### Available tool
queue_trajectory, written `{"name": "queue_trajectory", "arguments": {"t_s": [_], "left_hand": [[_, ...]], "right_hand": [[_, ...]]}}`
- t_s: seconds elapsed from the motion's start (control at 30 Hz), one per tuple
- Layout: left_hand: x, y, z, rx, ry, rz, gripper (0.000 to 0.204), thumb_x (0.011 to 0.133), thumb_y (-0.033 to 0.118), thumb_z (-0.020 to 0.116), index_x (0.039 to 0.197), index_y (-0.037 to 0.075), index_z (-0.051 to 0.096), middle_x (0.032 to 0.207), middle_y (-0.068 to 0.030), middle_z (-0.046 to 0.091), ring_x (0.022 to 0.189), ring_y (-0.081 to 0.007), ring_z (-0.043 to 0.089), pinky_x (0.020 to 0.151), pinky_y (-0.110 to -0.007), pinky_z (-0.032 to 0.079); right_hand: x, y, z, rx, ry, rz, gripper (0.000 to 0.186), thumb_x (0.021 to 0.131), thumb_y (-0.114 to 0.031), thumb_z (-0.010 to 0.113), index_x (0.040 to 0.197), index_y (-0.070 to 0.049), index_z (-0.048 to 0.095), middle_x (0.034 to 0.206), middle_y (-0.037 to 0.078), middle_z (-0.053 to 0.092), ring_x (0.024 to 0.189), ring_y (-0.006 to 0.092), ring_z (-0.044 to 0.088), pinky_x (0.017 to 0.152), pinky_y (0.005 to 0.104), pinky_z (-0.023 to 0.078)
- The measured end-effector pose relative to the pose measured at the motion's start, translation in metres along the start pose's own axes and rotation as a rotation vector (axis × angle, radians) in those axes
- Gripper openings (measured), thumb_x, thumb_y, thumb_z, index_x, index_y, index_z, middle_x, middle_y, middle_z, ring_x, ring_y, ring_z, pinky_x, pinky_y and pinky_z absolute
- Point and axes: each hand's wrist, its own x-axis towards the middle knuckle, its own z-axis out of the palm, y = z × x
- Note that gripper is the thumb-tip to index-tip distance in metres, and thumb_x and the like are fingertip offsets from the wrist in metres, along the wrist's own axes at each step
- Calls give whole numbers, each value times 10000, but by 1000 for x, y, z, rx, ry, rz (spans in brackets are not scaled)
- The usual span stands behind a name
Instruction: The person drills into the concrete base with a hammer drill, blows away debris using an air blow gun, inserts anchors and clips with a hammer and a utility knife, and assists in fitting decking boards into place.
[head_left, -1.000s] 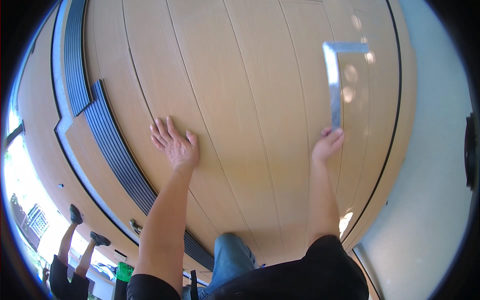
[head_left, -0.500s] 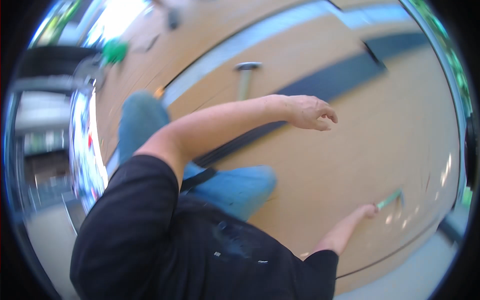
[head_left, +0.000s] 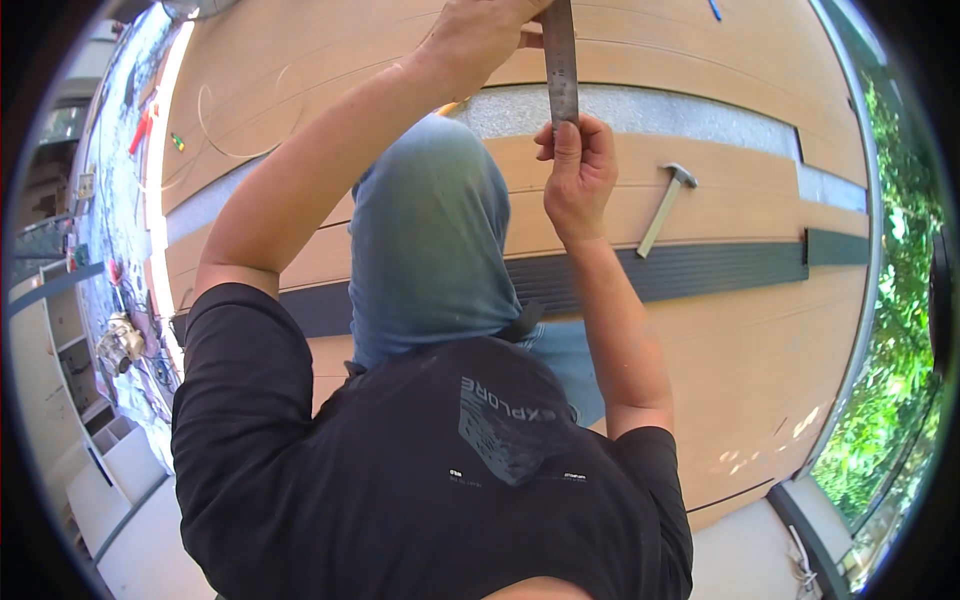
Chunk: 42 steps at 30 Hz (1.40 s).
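Note:
Before me is a steel ruler (head_left: 563, 75) with fine markings, held up lengthwise over the flooring. My right hand (head_left: 580, 180) pinches its near end between thumb and fingers. At the top edge of the picture my left hand (head_left: 480, 40) is closed at the ruler's far part; that end runs out of view, so the fingertips are partly cut off. To the right of my right hand a hammer (head_left: 660, 210) with a pale handle lies on the wood-coloured boards (head_left: 735, 205). Its handle end reaches a dark grooved plank (head_left: 700, 272).
My bent knee (head_left: 430, 230) rises between my arms. A silvery strip (head_left: 680, 112) shows in a gap between boards. A thin wire loop (head_left: 205, 115), a red tool (head_left: 140, 130) and cluttered gear (head_left: 122, 340) are at the left. A blue pen-like stick (head_left: 715, 10) lies far right.
My right hand swung from the far right, where it held a green-handled tool, to the middle and now grips the ruler. My left hand moved up and left to the ruler. My view has turned.

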Motion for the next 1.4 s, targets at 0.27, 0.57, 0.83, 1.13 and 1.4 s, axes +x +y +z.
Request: {"name": "queue_trajectory", "arguments": {"t_s": [0.27,0.57,0.83,1.13,1.4], "left_hand": [[45,-157,-266,-254,85,-83,248,1085,271,557,1125,64,687,828,-22,664,703,-97,614,646,-223,490],[-62,-328,-432,851,258,-497,183,1039,206,613,1153,78,677,964,-111,743,757,-291,700,685,-392,563],[-65,-348,-442,1075,175,-260,136,983,174,687,1090,93,704,1029,-90,741,897,-331,713,714,-388,581],[-63,-379,-444,1131,78,-175,126,974,202,697,1074,126,699,1008,-61,742,852,-331,709,675,-404,573],[-70,-379,-434,1218,90,-110,159,1011,245,653,1123,137,687,1038,-49,729,898,-340,693,714,-414,574]], "right_hand": [[55,168,39,-649,-625,129,407,1002,-188,679,1369,-42,582,1259,171,677,1188,305,628,1043,405,483],[-24,256,-367,-1609,130,835,806,971,-428,680,1448,163,407,1308,305,622,1126,456,644,1034,465,490],[28,299,-394,-1337,304,1222,594,880,-209,755,1306,115,497,1160,230,658,1011,347,666,878,466,545],[83,262,-322,-995,576,1082,102,924,-166,578,912,-81,523,651,-2,430,495,130,428,448,307,378],[122,215,-93,-826,-19,708,197,1033,-167,560,1156,-14,577,717,-11,519,558,59,480,474,241,399]]}}
